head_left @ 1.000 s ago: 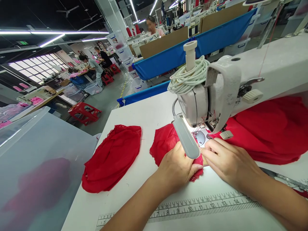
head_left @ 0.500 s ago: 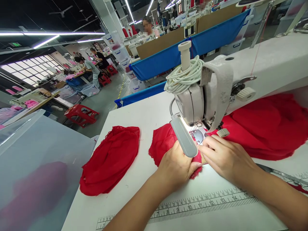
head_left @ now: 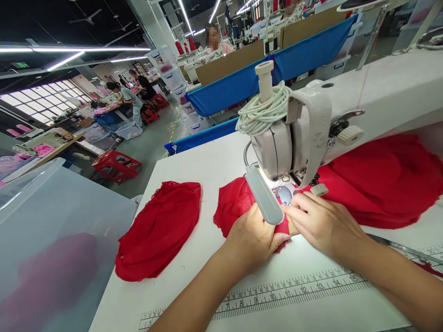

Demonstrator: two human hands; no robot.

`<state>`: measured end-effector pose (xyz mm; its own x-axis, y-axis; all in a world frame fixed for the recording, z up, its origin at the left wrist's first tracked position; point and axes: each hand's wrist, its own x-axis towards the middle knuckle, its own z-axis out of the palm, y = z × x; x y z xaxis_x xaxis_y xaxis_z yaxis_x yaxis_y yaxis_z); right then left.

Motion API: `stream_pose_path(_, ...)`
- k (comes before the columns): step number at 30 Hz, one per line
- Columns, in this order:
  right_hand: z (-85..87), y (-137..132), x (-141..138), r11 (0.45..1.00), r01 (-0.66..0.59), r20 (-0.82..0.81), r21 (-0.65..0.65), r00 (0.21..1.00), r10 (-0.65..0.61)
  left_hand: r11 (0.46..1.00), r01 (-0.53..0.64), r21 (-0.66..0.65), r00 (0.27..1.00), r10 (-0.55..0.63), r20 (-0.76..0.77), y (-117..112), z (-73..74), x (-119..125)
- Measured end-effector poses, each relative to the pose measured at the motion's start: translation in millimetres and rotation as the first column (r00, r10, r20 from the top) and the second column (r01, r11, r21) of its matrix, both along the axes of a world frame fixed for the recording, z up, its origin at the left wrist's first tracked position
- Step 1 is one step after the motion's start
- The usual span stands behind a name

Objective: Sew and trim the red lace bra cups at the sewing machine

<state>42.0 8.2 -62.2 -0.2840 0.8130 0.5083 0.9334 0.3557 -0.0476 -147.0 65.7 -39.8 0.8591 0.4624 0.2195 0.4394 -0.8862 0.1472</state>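
A red lace-edged fabric piece (head_left: 233, 203) lies under the head of a white sewing machine (head_left: 277, 152). My left hand (head_left: 254, 235) is closed on this fabric, its thumb at the near edge and its fingertips partly hidden behind a grey lamp (head_left: 265, 196). Close by on the right, my right hand (head_left: 323, 221) has its fingers curled and pinched at the fabric's edge, just before the presser foot. The needle itself is hidden by the machine head. A second red fabric piece (head_left: 159, 230) rests on the left of the white table (head_left: 194, 295).
A larger heap of red fabric (head_left: 384, 184) lies beneath the machine arm. Metal scissors (head_left: 401, 246) lie beside my right forearm. A printed ruler (head_left: 287, 293) runs along the near edge. At left stands a translucent bin (head_left: 69, 249); beyond is a red stool (head_left: 116, 166).
The red lace tip below my left thumb has drawn in and shows less. Both hands keep nearly the same place, the right fingers shifting slightly.
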Motion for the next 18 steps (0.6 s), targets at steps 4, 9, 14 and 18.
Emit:
stream_pose_path(4, -0.1, 0.0, -0.4, 0.999, 0.027, -0.026, -0.021, 0.999, -0.028, 0.998, 0.032, 0.061, 0.999, -0.033, 0.025, -0.5, 3.3, -0.2)
stream_pose_path(9, 1.6, -0.2, 0.0, 0.998, 0.027, -0.059, -0.053, 0.998, -0.03, 0.997, 0.057, 0.059, 0.998, -0.058, 0.009, -0.8, 2.9, -2.8)
stream_pose_path(14, 2.5, -0.5, 0.8, 0.994, 0.034, -0.1, -0.104, 0.994, -0.044, 0.996, 0.068, 0.058, 0.998, -0.068, -0.002, -1.0, 2.6, -3.7)
stream_pose_path(18, 0.7, -1.1, 0.7, 0.992, 0.057, -0.2, -0.112, 0.977, -0.078, 0.995, 0.079, 0.063, 0.997, -0.079, -0.01, -0.8, 2.1, -3.3)
